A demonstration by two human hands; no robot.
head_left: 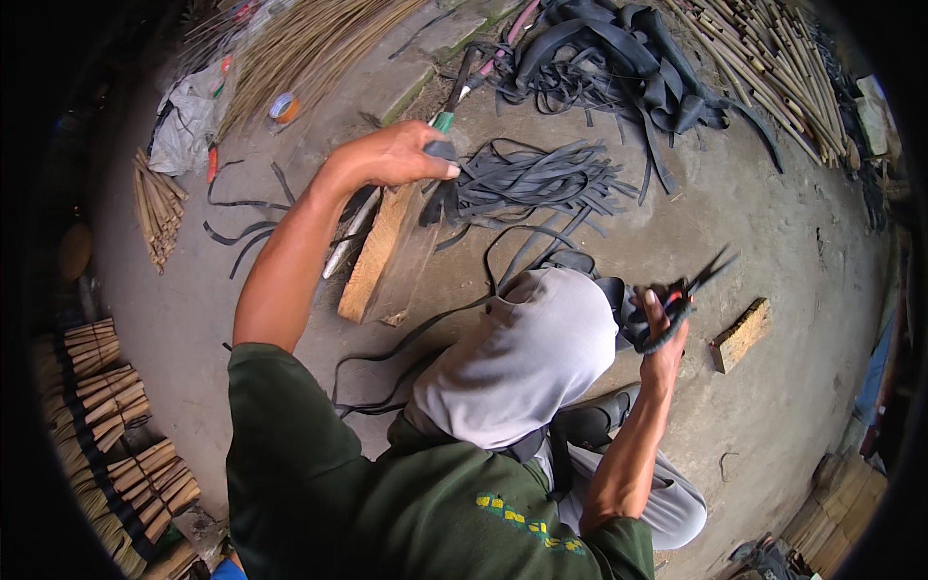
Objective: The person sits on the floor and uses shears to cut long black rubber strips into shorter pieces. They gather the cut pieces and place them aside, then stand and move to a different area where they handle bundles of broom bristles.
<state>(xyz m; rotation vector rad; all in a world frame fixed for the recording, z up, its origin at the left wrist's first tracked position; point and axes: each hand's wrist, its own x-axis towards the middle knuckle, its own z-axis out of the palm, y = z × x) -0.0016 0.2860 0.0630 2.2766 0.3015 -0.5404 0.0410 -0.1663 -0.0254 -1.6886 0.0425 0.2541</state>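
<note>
My left hand [394, 157] reaches far forward over a wooden block [379, 253], with a black rubber strip [442, 151] pinched between thumb and fingers. Just beyond it lies a green-handled tool [444, 122], partly covered by the hand. To its right is a heap of cut rubber strips [541, 179]. My right hand [665, 333] is off to the right, closed round the handles of black scissors [704, 274] whose blades point up and to the right, slightly apart. Dark rubber shows beside that hand, partly hidden by a grey cloth head covering [522, 358].
Wide black rubber sheets [619, 58] are piled at the far side, near bamboo poles [773, 72]. Thin sticks [309, 53] and an orange tape roll [284, 107] lie far left. Tied stick bundles [126, 416] line the left edge. A small wood block [741, 334] sits right.
</note>
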